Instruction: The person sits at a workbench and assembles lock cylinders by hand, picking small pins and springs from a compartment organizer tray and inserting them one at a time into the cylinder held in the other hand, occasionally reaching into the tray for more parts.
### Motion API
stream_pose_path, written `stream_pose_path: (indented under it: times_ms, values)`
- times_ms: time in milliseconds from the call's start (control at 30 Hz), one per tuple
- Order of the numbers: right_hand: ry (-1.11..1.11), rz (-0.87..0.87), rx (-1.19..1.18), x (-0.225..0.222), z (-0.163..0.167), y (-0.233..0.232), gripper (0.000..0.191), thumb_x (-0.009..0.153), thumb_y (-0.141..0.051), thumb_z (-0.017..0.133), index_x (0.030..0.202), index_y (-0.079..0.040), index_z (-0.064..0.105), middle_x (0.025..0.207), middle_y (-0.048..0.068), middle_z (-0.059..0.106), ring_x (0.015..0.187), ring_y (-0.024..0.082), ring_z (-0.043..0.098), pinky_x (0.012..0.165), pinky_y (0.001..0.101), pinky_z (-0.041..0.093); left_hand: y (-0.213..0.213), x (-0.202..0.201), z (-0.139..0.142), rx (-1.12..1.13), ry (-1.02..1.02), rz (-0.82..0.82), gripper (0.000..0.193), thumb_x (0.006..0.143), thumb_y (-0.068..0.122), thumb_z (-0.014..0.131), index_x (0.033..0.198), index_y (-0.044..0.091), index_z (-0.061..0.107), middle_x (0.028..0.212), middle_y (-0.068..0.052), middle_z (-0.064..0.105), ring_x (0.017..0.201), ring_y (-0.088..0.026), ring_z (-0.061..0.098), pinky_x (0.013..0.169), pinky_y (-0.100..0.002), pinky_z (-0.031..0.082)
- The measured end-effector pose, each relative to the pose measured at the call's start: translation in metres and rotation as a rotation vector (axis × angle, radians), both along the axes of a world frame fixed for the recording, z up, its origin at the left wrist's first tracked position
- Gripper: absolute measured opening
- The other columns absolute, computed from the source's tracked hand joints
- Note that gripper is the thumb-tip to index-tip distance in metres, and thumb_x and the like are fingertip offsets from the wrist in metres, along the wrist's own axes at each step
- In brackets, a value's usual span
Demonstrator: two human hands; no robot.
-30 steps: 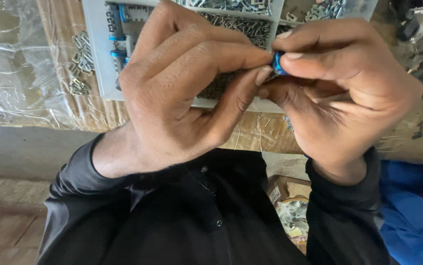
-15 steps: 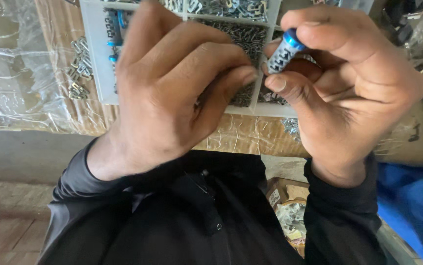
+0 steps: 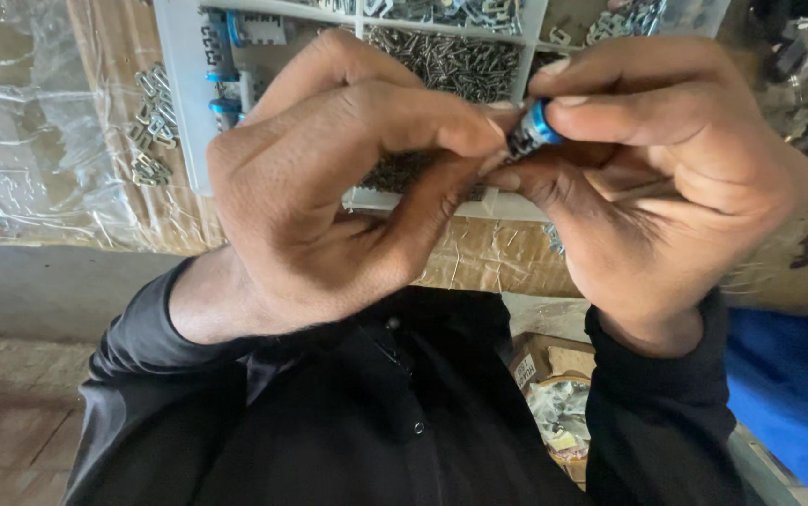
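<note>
Fingers of both hands meet over a small blue-capped part [image 3: 533,129], pinched between the right hand [image 3: 666,178] and the left hand [image 3: 338,187] at mid-frame, above a divided tray [image 3: 179,112]. The right thumb and forefinger clamp the blue end; the left forefinger and thumb close on the darker, ribbed end just beside them, so that both hands are clenched on the same piece and little of it shows.

Judging by its size, the part is light and stiff, a plastic cap on what looks like a metal body, and it would likely slip from sight if dropped among the loose stock below. The two ends seem the only places to take hold, fingertip against fingertip, since the middle is hidden.

Beyond the fingers, the tray's compartments hold a heap of small dark pins [image 3: 441,61], more blue pieces [image 3: 226,70] at its near-left corner and grey metal bits further off. Left of the left hand, a cluster of metal clips [image 3: 149,122] lies outside the tray on the surface [image 3: 104,56], which is brown board under crinkled clear plastic sheet [image 3: 20,159].

Below the fingers, black sleeves [image 3: 141,375] and shirt fill the frame. Under the right wrist a cardboard box [image 3: 554,375] of scraps sits on the floor, with blue cloth [image 3: 797,394] beside it. The space looks cramped.
</note>
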State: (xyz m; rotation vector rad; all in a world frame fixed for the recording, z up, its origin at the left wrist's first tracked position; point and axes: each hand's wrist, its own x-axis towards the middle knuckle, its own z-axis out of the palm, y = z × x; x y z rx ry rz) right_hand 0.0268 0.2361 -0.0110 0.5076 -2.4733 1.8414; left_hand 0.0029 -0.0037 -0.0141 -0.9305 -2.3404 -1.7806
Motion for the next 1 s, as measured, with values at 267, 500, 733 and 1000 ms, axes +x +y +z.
stream_pose_path:
  times_ms: [267,500,733,1000]
  values:
    - [-0.029,-0.081,-0.103,-0.001,-0.003,-0.002,0.032,0.098,0.007,0.080,0.123,0.006,0.061,0.125,0.018,0.067,0.096,0.020,0.076,0.082,0.0244,0.067,0.004,-0.005,0.007,-0.279,0.147,0.090,0.022,0.095,0.009,0.089,0.107,0.006,0.072,0.103,-0.003,0.072,0.091,-0.023,0.053,0.076,-0.034,0.044]
    - [-0.053,-0.015,-0.082,0.008,-0.007,0.010,0.034,0.113,0.006,0.081,0.138,0.004,0.058,0.137,0.018,0.063,0.107,0.020,0.074,0.090,0.0243,0.071,0.005,0.000,0.010,-0.357,0.152,0.098,0.020,0.097,0.002,0.084,0.111,0.006,0.071,0.103,-0.001,0.069,0.087,-0.024,0.048,0.080,-0.037,0.041]
    - [-0.081,-0.083,-0.065,0.007,0.001,0.001,0.032,0.103,0.004,0.083,0.128,0.007,0.063,0.134,0.019,0.064,0.102,0.017,0.075,0.085,0.0230,0.068,0.010,-0.006,0.017,-0.306,0.150,0.151,0.023,0.099,-0.002,0.083,0.116,0.008,0.071,0.108,0.000,0.070,0.088,-0.020,0.052,0.078,-0.031,0.044]
    - [-0.063,-0.065,-0.046,0.000,0.001,-0.006,0.029,0.090,0.005,0.083,0.112,0.009,0.064,0.118,0.020,0.062,0.092,0.017,0.076,0.077,0.0249,0.071,0.005,0.003,0.007,0.103,-0.229,0.007,0.017,0.108,-0.001,0.077,0.119,-0.003,0.065,0.110,-0.010,0.067,0.091,-0.010,0.076,0.079,-0.020,0.062]
